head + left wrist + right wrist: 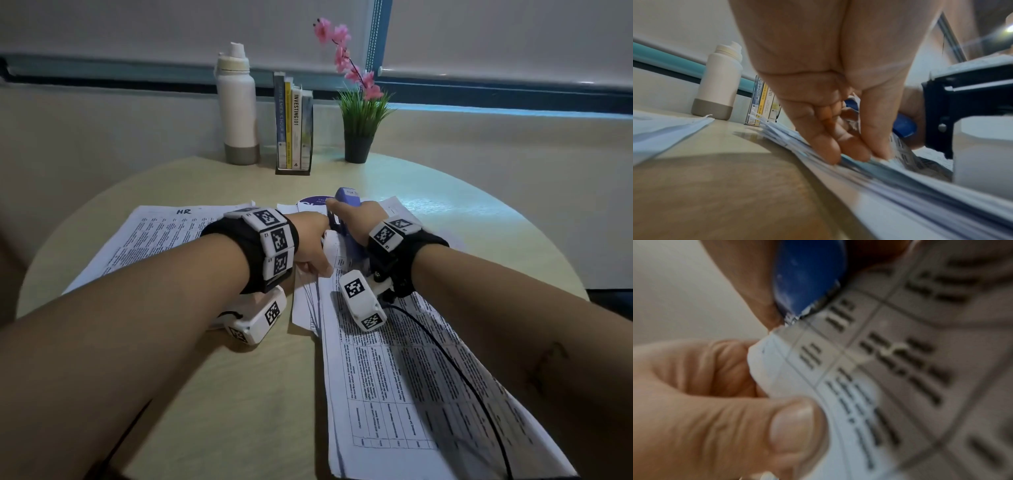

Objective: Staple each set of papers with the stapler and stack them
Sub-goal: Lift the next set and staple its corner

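Right hand grips the blue stapler, its nose over the paper set's far corner near table centre; left hand pinches that corner.

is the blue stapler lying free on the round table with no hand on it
No, the right hand grips the blue stapler over the corner of the printed paper set.

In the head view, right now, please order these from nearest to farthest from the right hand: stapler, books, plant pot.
1. stapler: gripped in the right hand.
2. books: behind it, slightly left.
3. plant pot: far table edge, about as distant as the books; too close to call.
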`<state>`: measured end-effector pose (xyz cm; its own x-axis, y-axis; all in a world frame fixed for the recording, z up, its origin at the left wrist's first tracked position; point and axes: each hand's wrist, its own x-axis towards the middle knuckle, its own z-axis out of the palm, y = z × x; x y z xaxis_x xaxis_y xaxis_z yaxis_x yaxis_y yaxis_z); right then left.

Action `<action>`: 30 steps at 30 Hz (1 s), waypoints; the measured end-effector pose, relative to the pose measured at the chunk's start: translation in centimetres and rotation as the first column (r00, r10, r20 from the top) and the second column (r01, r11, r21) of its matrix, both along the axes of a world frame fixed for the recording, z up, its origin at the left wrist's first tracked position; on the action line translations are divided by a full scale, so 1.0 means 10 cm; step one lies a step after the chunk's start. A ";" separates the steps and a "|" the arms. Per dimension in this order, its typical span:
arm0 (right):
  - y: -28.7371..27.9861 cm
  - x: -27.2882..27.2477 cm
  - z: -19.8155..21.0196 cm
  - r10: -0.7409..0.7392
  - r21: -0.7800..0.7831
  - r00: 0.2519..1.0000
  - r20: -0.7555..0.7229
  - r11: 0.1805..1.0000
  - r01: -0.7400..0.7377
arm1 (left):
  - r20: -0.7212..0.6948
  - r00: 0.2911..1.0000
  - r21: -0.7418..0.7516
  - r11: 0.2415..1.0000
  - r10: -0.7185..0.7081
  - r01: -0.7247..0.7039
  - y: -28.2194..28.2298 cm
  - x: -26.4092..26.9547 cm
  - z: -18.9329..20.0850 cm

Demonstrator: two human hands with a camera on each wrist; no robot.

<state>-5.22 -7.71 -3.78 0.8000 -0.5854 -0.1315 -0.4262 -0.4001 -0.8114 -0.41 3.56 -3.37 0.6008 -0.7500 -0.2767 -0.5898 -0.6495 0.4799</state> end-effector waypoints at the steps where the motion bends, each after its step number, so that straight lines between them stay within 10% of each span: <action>1: 0.01 0.00 0.00 -0.006 0.009 1.000 0.017 1.000 0.006 | -0.014 1.000 -0.009 1.000 0.002 -0.002 0.00 0.01 0.00; 12: 0.00 -0.03 0.01 -0.001 0.060 0.997 0.080 0.998 -0.004 | -0.012 1.000 0.022 1.000 0.020 -0.020 0.04 -0.06 0.01; 21: -0.43 -0.43 0.38 -0.168 0.350 0.866 0.470 0.937 -0.008 | 0.054 0.996 0.031 0.997 0.065 -0.067 0.07 -0.12 0.03; 30: -1.02 -1.20 0.25 -0.112 0.301 0.994 -0.017 0.947 0.112 | -0.108 0.972 -0.229 0.947 0.206 -0.227 0.28 0.03 0.26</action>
<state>-17.21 -17.88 -1.25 0.7319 -0.6041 -0.3153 -0.4540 -0.0872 -0.8867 -0.15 6.40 -0.73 0.7388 -0.6544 -0.1611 -0.3999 -0.6181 0.6767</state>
